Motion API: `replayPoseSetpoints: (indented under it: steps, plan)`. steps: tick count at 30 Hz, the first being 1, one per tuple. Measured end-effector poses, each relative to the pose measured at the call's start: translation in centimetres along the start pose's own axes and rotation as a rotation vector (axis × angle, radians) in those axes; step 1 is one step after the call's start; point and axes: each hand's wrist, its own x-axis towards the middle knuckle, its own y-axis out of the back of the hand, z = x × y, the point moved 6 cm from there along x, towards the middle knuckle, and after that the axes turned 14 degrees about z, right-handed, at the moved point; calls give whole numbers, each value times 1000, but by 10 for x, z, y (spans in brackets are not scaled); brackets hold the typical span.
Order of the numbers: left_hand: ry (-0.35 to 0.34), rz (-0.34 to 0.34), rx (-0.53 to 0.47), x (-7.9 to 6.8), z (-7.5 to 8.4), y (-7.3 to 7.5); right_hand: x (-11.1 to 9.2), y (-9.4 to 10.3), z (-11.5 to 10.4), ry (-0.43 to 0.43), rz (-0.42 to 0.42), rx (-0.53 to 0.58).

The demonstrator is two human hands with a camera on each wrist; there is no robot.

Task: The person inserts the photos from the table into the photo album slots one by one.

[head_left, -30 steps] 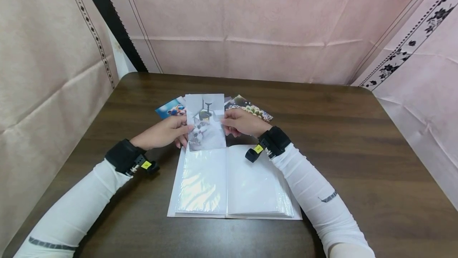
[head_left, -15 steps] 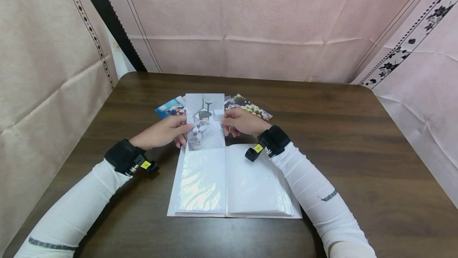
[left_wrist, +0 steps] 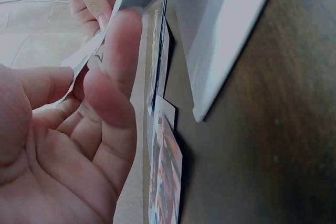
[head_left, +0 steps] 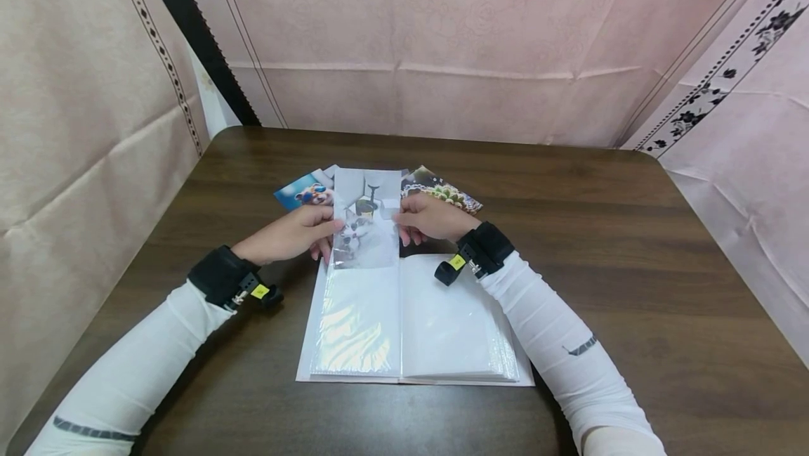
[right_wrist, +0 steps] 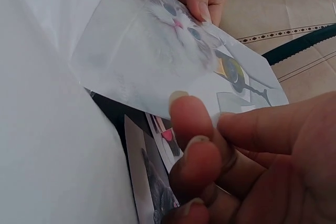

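Note:
A pale photo (head_left: 366,231) with a white cat on it stands over the top edge of the left page of an open photo album (head_left: 449,315). My left hand (head_left: 303,231) pinches its left edge between thumb and fingers. On the opposite edge, my right hand (head_left: 432,217) pinches it the same way. In the right wrist view the cat photo (right_wrist: 173,51) slants between both hands, its lower edge right at the album's clear sleeve (right_wrist: 52,77). The album's pages show glossy clear pockets.
Behind the album lie more photos: a blue one (head_left: 306,190) at the left and a dark one with green plants (head_left: 442,189) at the right. All rest on a brown wooden table (head_left: 632,266), with pale cloth (head_left: 480,41) hanging behind it.
The photo has shifted slightly to the right and down against the album, its top now tilted a little rightward. Both hands keep their hold and have barely moved.

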Motion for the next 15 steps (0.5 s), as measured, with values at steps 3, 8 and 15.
replayPoseSetpoints:
  steps: [3, 8, 15]
  plan:
    - [4, -7, 47, 2, -2, -2, 0, 0, 1, -4, -11, -10]
    - [17, -14, 129, 3, -5, -4, 0, -1, 0, -5, -25, -34]
    - [-11, -28, 169, 1, -3, -4, 0, 4, -3, -15, 67, -57]
